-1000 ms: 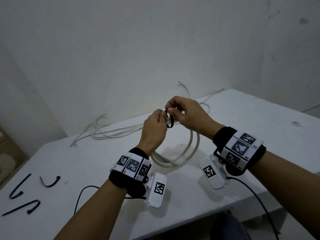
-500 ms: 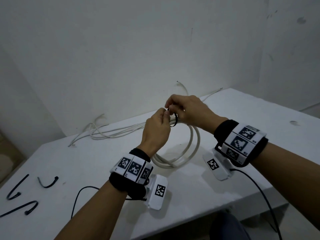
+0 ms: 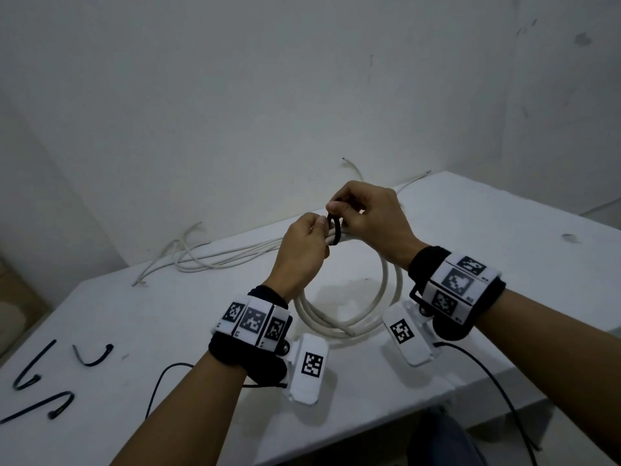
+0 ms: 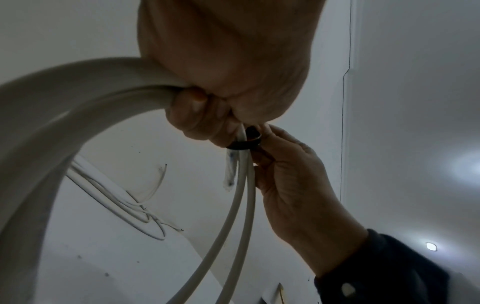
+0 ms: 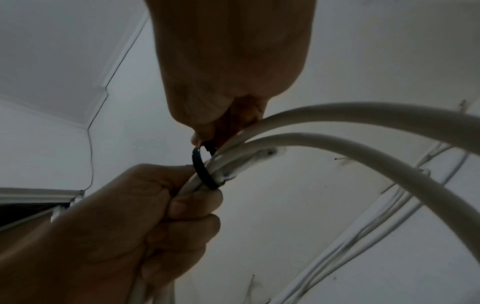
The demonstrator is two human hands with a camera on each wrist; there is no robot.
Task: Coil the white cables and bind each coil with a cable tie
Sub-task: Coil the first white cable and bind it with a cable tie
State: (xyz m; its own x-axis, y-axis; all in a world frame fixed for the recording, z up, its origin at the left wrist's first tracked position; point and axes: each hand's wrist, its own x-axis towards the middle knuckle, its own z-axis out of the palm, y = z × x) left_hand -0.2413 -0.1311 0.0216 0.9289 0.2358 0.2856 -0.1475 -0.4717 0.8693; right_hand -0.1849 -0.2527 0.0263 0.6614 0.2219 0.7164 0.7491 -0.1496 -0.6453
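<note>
**Black tie looped across the gathered strands, right hand at its free end**

The left hand (image 3: 304,250) is curled around the gathered top of the coil (image 3: 349,317), which is lifted off the white table (image 3: 504,264) at that point while its lower arc appears to rest near the surface. The cable tie (image 3: 334,232) forms a loop encircling the strands just beside the left fingers (image 5: 192,203), its plane lying roughly square to the run of the cable. The right hand (image 3: 373,218) pinches the tie from above, between thumb and fingertips; whether the tail has already entered the head is hidden by the fingers, so that cannot be told. The strands run side to side between the 2 hands, so tightening probably calls for a pull up and away, across the cable axis, with the left hand holding the bundle fast. The right hand is the nearer to the tail. Loose cables (image 3: 215,257) lie along the wall, well apart; 3 spare ties (image 3: 92,356) lie at the table's left edge.
</note>
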